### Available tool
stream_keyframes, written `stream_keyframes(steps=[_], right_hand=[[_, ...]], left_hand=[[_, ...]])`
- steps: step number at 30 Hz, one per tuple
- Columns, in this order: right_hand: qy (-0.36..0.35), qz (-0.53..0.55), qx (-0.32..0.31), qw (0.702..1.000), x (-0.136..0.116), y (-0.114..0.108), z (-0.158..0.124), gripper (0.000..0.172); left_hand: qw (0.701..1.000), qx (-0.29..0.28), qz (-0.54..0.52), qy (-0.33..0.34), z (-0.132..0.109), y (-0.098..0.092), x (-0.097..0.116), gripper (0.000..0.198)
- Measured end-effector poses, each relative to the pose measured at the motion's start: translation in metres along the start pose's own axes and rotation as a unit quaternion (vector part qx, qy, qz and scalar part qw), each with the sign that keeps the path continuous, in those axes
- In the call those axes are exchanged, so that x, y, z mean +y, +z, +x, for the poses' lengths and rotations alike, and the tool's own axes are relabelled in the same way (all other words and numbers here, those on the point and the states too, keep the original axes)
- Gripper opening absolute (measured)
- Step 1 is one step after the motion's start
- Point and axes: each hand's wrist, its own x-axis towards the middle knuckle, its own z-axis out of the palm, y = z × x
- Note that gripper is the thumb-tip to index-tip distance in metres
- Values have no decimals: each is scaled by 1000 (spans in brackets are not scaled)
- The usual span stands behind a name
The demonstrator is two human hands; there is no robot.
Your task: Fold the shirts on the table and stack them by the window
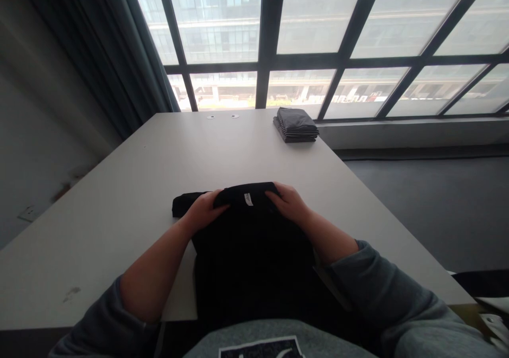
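A black garment (254, 246) with a small white label near its upper edge lies over the front of the white table and hangs toward my body. My left hand (204, 208) grips its upper left edge, thumb on the near side and fingers partly hidden in the cloth. At the upper right edge, my right hand (289, 201) holds the cloth the same way. A dark piece of cloth (186, 204) sticks out to the left, beyond my left hand; whether it belongs to the same garment cannot be told.
A folded stack of grey and striped cloth (296, 125) sits at the far right corner of the white table (131, 204). Windows stand behind the table, and a dark curtain (135, 55) hangs at the left. Various items lie at the lower right edge.
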Motion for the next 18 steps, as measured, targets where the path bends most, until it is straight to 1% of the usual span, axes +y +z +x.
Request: stream_keyframes(steps=[2, 4, 6, 7, 9, 12, 15, 18], right_hand=[[12, -20, 7, 1000, -2, -2, 1, 29], [16, -43, 17, 999, -7, -6, 6, 31], [13, -65, 34, 997, -15, -15, 14, 31], [8, -76, 42, 996, -20, -21, 20, 30], [-7, -105, 54, 993, -31, -37, 36, 28], [-33, -169, 55, 984, -48, -66, 71, 29], [-55, -227, 46, 971, -61, -98, 112, 27], [-67, -255, 39, 964, -69, -128, 152, 30]], left_hand=[[998, 49, -33, -28, 2, 3, -1, 31], [993, 100, -58, -38, 6, 2, 0, 35], [989, 134, -53, -29, 14, -6, 4, 36], [988, 147, -35, -22, 19, -13, 8, 36], [984, 174, 31, -8, 33, -32, 19, 36], [967, 192, 169, 4, 61, -70, 41, 38], [932, 178, 315, 19, 93, -114, 64, 41], [901, 151, 404, 41, 123, -153, 82, 45]])
